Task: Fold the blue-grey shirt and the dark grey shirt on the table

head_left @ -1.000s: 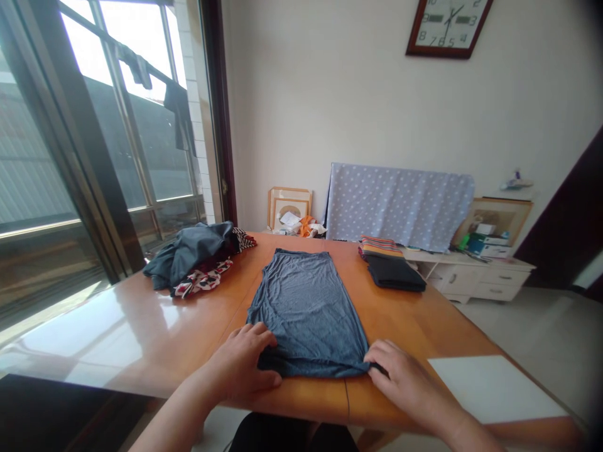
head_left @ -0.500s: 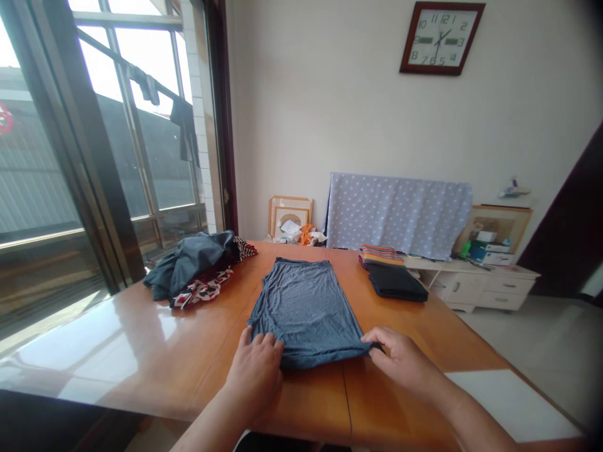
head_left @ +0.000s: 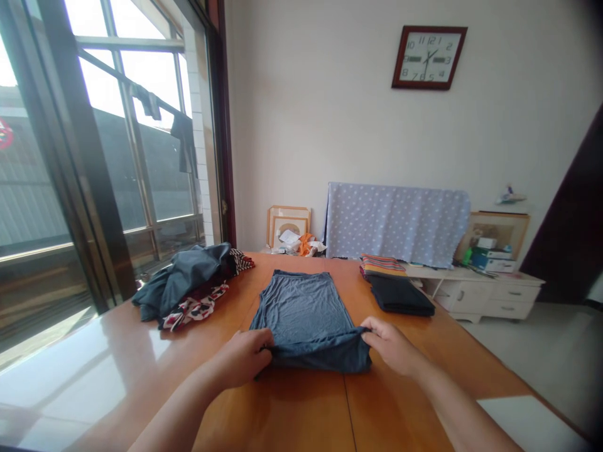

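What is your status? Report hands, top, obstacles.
Left hand, right hand: holding raised hem of blue-grey knit top. Clothes pile to left, dark folded clothes to right, both apart.

heathered blue-grey knit top (head_left: 301, 304) | flat, neck end away | near edge lifted, folding over | on honey-toned wooden table (head_left: 292, 414)

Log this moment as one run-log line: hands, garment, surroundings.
left hand: gripping doubled-over bottom edge of blue-grey top | right hand: gripping same edge, opposite side | top lies flat on wooden table | nearby: clothes pile, folded dark stack
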Action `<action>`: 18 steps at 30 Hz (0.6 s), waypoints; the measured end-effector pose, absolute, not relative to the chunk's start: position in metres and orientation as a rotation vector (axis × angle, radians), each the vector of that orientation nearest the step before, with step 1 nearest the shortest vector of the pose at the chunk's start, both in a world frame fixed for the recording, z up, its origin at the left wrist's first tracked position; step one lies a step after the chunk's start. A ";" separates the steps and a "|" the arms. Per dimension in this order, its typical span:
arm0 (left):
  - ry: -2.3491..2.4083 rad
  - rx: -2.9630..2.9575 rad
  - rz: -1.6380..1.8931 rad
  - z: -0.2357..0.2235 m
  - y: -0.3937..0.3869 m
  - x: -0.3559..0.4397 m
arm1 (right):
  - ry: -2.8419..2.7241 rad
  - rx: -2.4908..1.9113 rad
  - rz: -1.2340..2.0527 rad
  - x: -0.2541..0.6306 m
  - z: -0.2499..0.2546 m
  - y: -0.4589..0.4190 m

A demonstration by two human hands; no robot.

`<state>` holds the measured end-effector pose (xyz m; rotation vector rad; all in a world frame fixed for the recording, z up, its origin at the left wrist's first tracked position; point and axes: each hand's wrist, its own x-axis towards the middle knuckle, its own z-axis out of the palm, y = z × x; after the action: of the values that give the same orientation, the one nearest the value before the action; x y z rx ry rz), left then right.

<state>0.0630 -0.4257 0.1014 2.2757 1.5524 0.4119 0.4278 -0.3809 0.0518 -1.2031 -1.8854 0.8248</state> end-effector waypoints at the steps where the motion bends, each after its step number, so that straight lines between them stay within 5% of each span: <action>1: 1.520 2.206 0.423 0.104 -0.415 0.062 | -1.851 -1.203 0.864 0.426 0.052 -0.372; 10: 1.296 1.612 0.692 0.091 -0.323 0.052 | -1.472 -1.292 1.242 0.413 0.041 -0.287; 18: 1.310 1.298 0.799 0.060 -0.302 0.041 | -1.302 -1.343 1.235 0.396 0.004 -0.248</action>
<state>0.0412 -0.3022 0.0599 1.2977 1.3096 0.7991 0.3956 -0.2475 0.0037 -1.3434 -1.3018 1.2349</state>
